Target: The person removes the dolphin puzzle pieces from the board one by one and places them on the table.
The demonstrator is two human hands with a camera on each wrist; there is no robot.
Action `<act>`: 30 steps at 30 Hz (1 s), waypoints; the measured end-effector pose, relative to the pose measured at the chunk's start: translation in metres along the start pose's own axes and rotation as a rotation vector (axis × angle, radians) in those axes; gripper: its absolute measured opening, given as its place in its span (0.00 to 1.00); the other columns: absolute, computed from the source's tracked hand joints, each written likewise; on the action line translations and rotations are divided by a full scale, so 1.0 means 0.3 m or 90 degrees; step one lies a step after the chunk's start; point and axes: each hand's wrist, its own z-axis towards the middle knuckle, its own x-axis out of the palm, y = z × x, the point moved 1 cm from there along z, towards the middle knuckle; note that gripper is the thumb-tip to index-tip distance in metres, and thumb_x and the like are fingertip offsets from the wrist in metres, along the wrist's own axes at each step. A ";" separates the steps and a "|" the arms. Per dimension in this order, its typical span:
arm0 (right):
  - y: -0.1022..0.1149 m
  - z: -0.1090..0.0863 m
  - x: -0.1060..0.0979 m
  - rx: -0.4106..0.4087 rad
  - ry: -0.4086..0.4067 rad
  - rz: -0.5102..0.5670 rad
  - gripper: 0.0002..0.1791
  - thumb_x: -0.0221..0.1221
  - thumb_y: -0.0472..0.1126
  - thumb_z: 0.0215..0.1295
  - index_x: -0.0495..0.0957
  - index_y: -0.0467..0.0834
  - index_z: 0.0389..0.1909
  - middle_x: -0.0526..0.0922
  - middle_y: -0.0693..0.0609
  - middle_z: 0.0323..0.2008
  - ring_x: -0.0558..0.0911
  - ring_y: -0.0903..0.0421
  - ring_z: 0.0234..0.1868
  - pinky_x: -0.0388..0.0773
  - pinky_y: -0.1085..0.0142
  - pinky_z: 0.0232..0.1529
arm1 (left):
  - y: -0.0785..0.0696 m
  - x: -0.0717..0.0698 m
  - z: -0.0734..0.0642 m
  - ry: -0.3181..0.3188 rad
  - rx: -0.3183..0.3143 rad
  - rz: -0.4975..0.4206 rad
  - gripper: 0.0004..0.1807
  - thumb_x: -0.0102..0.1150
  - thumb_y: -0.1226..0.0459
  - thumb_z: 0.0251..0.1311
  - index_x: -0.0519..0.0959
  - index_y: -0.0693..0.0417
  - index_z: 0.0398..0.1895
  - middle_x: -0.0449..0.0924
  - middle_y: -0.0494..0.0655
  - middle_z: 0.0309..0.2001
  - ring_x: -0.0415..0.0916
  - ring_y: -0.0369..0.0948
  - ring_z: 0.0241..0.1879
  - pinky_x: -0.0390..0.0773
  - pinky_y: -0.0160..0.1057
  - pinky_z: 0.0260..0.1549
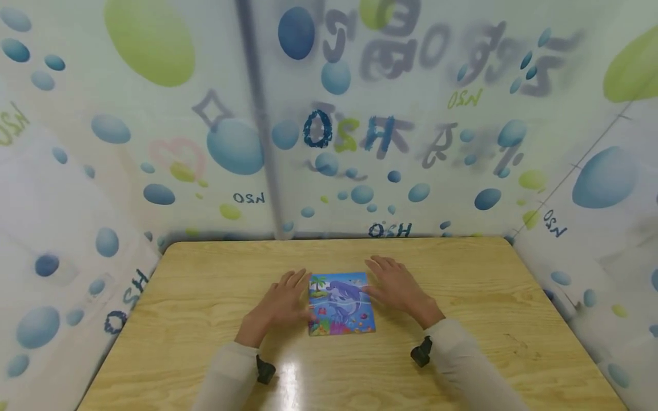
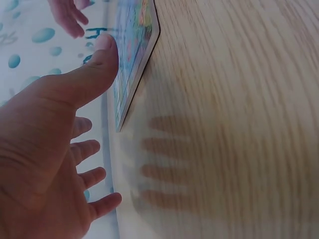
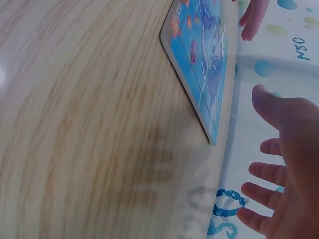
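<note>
A flat square picture puzzle board (image 1: 341,311) with a purple dolphin, a palm tree and coral lies on the wooden table. Left of it hovers my left hand (image 1: 284,302), fingers spread and thumb toward the board's lower left edge. My right hand (image 1: 398,286) is at the board's right edge, fingers extended, its thumb overlapping the picture in the head view. Both wrist views show the hands raised over the tabletop with nothing in them, the left hand (image 2: 55,134) and the right hand (image 3: 294,159) each beside the board's thin edge.
The pale wooden table (image 1: 205,354) has rounded far corners. Around it hang white curtains (image 1: 329,200) with blue and green dots and H2O lettering. Dark wrist cameras (image 1: 420,352) sit on both light sleeves.
</note>
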 end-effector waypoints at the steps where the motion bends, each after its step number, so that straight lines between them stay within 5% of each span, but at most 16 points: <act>1: 0.003 0.002 0.003 0.001 0.003 0.002 0.40 0.59 0.61 0.67 0.65 0.41 0.72 0.66 0.40 0.71 0.67 0.39 0.70 0.65 0.39 0.65 | -0.004 0.004 0.003 0.004 -0.002 0.001 0.59 0.69 0.38 0.50 0.53 0.57 0.78 0.51 0.57 0.78 0.48 0.60 0.75 0.60 0.66 0.65; 11: 0.062 0.043 0.039 0.003 0.025 0.053 0.36 0.60 0.59 0.67 0.69 0.42 0.69 0.71 0.44 0.67 0.70 0.42 0.68 0.66 0.42 0.66 | -0.028 0.026 0.013 0.053 -0.021 0.008 0.59 0.70 0.38 0.49 0.53 0.55 0.78 0.50 0.57 0.78 0.45 0.60 0.76 0.55 0.64 0.68; 30: 0.185 0.138 0.086 -0.030 0.081 0.174 0.27 0.63 0.49 0.67 0.75 0.39 0.62 0.78 0.43 0.56 0.77 0.47 0.57 0.74 0.52 0.60 | -0.027 0.027 0.015 0.072 -0.025 0.061 0.59 0.67 0.36 0.51 0.53 0.59 0.78 0.51 0.56 0.78 0.49 0.59 0.75 0.57 0.62 0.68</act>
